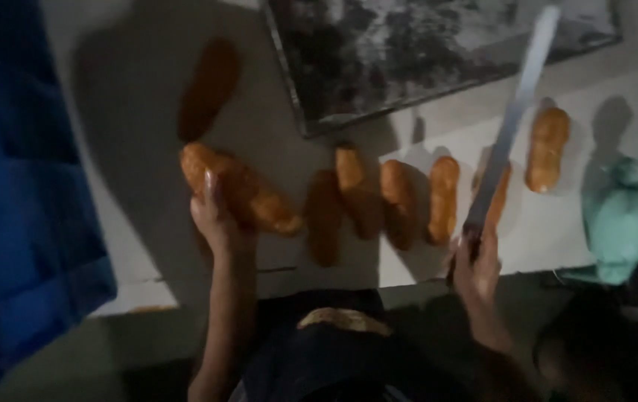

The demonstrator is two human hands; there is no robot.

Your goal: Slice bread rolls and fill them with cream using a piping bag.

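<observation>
My left hand grips a long golden bread roll and lifts it above the white table. My right hand holds the handle of a long bread knife, its blade pointing up and away. Several similar rolls lie side by side in a row on the table between my hands, and one roll lies to the right of the blade. Another roll lies apart in shadow at the upper left.
A dark, floured baking tray sits at the far side of the table. A blue crate stands on the left. A teal cloth or bag lies at the right edge.
</observation>
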